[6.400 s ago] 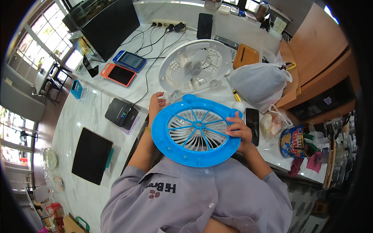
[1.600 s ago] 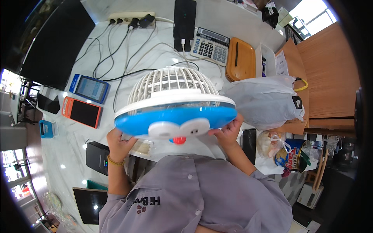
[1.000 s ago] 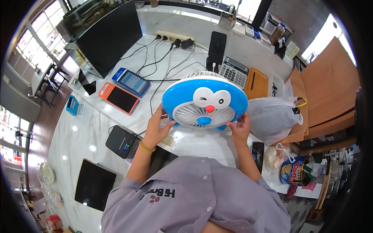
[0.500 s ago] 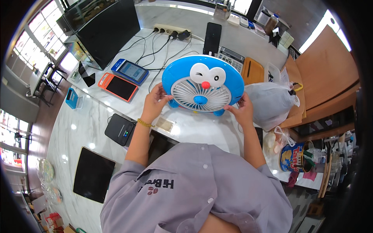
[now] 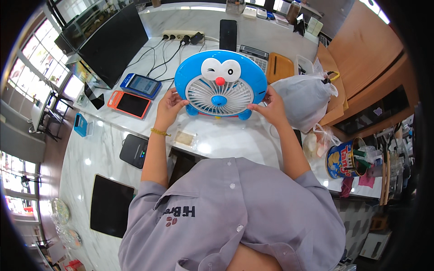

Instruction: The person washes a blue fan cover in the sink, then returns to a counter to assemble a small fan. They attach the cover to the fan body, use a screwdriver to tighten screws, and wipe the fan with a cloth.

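A blue and white cartoon-faced desk fan [image 5: 219, 100] faces me from the middle of the marble counter, its blue feet seeming to rest on the top. It has two white eyes, one winking, a red nose and a round white grille. My left hand [image 5: 168, 108], with a yellow bracelet at the wrist, grips the fan's left rim, thumb toward the front. On the opposite rim my right hand [image 5: 272, 108] is closed the same way. Most fingers of both hands are hidden behind the fan. A phone [image 5: 228, 35] and a calculator [image 5: 255, 56] stand just behind it.
Left of the fan lie an orange card terminal [image 5: 129, 105], a blue one [image 5: 141, 85] and cables from a power strip [image 5: 183, 35]. A tablet [image 5: 110, 205] and small black device [image 5: 134, 151] are nearer. A plastic bag [image 5: 300, 100] and blue tin [image 5: 342, 160] stand right.
The whole view has shifted, so the counter and fan appear farther up and left. Both hands remain on the fan, which shows little movement against the things around it.
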A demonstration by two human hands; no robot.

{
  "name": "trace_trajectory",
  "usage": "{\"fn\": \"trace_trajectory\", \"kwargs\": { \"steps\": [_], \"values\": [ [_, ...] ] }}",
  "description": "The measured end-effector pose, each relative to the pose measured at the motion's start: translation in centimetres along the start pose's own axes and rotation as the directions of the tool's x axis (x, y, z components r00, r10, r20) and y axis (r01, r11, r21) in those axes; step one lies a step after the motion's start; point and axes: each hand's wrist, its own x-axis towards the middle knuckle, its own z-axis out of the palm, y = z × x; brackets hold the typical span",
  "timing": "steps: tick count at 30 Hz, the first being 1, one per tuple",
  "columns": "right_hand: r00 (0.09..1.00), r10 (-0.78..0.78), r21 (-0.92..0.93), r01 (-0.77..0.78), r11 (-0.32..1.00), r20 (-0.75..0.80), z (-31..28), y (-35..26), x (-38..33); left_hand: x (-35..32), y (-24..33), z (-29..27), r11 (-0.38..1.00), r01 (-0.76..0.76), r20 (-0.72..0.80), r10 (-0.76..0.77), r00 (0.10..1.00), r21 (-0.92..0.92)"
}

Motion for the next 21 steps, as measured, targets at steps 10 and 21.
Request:
{"fn": "trace_trajectory", "kwargs": {
  "steps": [10, 21],
  "values": [
    [0.983, -0.078, -0.036, 0.073, 0.997, -0.169, 2.4, 0.5, -1.3, 0.2, 4.5, 2.5, 0.891, -0.229, -0.211, 0.329, 0.92, 0.391],
    [0.96, -0.138, -0.153, 0.103, 0.983, -0.242, 8.9, -3.9, -6.1, 0.7, 15.0, 11.9, 0.498, -0.232, -0.064, 0.507, 0.859, 0.835]
  ]
}}
